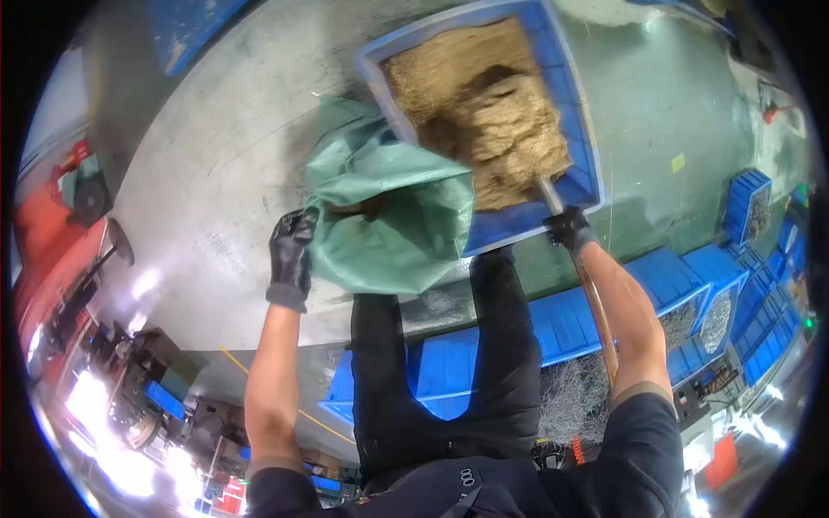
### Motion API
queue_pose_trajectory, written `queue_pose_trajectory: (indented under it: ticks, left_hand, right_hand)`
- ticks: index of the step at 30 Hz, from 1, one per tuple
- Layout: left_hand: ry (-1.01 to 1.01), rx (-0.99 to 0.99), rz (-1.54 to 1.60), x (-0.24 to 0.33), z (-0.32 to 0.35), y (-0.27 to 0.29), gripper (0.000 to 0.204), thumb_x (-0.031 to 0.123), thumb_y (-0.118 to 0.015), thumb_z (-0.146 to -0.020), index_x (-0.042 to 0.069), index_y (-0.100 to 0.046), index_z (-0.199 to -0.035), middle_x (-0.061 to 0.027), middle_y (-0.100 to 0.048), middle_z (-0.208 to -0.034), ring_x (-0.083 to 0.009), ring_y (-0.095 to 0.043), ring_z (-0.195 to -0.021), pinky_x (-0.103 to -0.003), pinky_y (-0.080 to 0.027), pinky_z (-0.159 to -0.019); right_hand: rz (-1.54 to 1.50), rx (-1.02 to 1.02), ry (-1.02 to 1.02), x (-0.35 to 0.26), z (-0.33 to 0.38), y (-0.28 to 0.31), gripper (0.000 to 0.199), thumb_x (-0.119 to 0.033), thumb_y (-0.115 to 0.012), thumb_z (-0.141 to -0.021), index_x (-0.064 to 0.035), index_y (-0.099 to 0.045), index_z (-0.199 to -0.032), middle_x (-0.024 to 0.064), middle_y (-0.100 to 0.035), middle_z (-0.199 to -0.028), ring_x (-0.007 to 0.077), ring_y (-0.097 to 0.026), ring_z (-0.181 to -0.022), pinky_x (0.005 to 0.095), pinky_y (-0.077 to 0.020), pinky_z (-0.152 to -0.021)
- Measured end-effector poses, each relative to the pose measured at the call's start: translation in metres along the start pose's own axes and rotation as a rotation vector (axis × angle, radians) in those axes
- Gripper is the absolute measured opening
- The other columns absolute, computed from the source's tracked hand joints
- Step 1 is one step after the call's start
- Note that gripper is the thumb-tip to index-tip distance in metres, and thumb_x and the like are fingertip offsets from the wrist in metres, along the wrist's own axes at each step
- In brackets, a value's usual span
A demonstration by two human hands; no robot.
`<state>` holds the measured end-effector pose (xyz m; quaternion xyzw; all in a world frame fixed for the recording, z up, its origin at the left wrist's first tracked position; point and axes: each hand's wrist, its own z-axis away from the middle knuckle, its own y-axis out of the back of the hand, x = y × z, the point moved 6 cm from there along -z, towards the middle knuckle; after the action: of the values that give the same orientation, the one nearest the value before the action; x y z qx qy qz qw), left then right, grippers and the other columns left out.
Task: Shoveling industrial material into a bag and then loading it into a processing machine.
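My left hand (291, 259), in a black glove, is closed on the left edge of a green woven sack (376, 173). The sack's wide mouth gapes toward me, and its inside is dark. In my right hand (570, 230), also gloved in black, is the long wooden handle of a shovel (597, 306). Its metal socket enters a heap of brown, sawdust-like material (509, 129), which hides the blade. That heap lies in a large blue bin (584, 121), just beyond the sack. The sack overlaps the bin's near left corner.
Behind my legs, blue bins (561, 324) stand in a row, some holding tangled metal pieces (574, 397). Further blue bins (747, 207) are at the right. Red wheeled equipment (65, 224) stands at the far left. Another blue container (190, 30) is at the top left.
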<state>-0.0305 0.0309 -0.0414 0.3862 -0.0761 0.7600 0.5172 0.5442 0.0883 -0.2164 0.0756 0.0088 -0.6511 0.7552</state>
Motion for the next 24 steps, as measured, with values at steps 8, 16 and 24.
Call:
queue_pose_trajectory:
  ticks: [8,16,24]
  left_hand:
    - [-0.172,-0.059,-0.095,0.015,-0.007,0.008,0.040,0.025,-0.067,-0.086,0.000,-0.060,-0.117,-0.0065,-0.065,-0.097,-0.0164,-0.058,-0.082,-0.031,-0.048,-0.073]
    - [-0.957,0.015,-1.450,0.092,0.053,-0.130,0.078,0.041,-0.060,-0.084,0.006,-0.029,-0.147,-0.0249,-0.047,-0.136,-0.0372,-0.047,-0.125,-0.040,-0.039,-0.103]
    - [-0.528,-0.300,-1.410,0.087,-0.080,-0.184,0.050,0.033,-0.059,-0.079,0.006,-0.061,-0.121,-0.0223,-0.055,-0.128,-0.0365,-0.053,-0.118,-0.044,-0.040,-0.103]
  right_hand:
    - [-0.042,-0.099,0.041,0.029,0.072,0.007,0.047,-0.038,-0.041,-0.084,0.0065,-0.057,-0.085,0.0204,-0.059,-0.069,0.0318,-0.053,-0.050,0.0452,-0.0435,-0.044]
    - [0.538,0.044,0.262,0.044,0.128,0.062,0.025,-0.018,-0.067,-0.085,0.0056,-0.061,-0.091,0.0148,-0.064,-0.067,0.0231,-0.062,-0.052,0.0340,-0.0480,-0.043]
    - [0.581,0.008,0.228,0.034,0.186,0.039,0.019,-0.016,-0.056,-0.093,0.0021,-0.054,-0.089,0.0151,-0.060,-0.062,0.0222,-0.058,-0.047,0.0348,-0.0454,-0.040]
